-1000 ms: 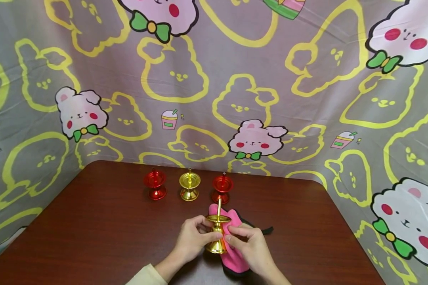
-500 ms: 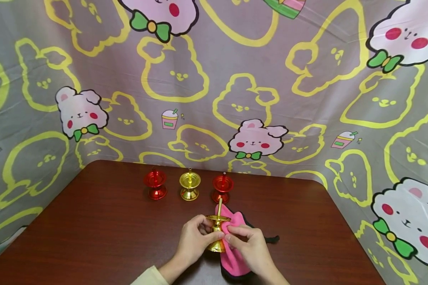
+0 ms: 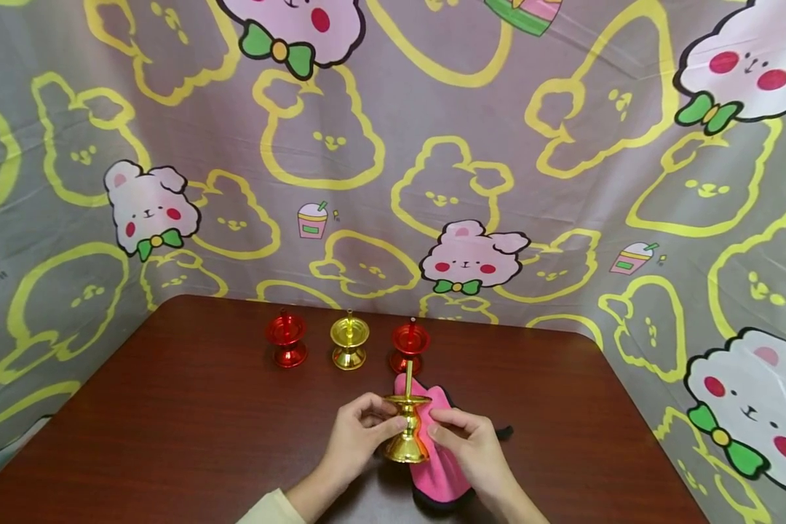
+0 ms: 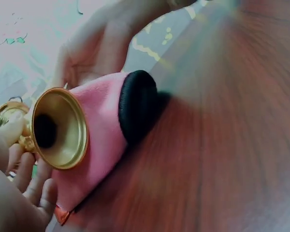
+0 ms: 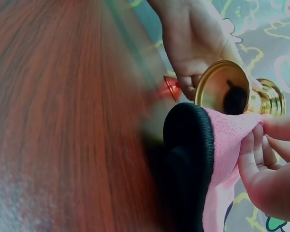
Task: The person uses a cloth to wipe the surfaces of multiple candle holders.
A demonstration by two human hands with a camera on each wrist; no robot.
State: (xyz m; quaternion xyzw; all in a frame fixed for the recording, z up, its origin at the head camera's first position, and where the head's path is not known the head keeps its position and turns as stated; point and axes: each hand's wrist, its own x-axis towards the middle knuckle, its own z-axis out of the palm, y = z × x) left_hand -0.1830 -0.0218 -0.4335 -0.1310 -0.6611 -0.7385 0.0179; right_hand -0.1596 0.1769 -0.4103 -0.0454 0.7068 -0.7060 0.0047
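My left hand [image 3: 359,440] holds a shiny gold candle holder [image 3: 406,450] upright by its narrow waist, with its thin spike pointing up. A pink cloth with black edging [image 3: 440,482] hangs from my right hand [image 3: 477,445], pinched between thumb and fingers close against the holder's right side. Seen from the left wrist, the hollow base of the candle holder [image 4: 76,137] faces the camera, and the pink cloth [image 4: 104,111] spreads behind it. In the right wrist view the pinched fold of cloth [image 5: 239,124] meets the holder's waist below the base [image 5: 217,79].
Toward the back of the brown wooden table [image 3: 190,407] stand a red candle holder [image 3: 290,354], a gold one [image 3: 348,356] and another red one [image 3: 402,359] in a row. A patterned curtain [image 3: 367,204] with bear drawings surrounds the table's back and sides.
The candle holder and left hand have shifted slightly right. My right hand has moved a little right and the cloth has drawn away from the front of the holder's waist.
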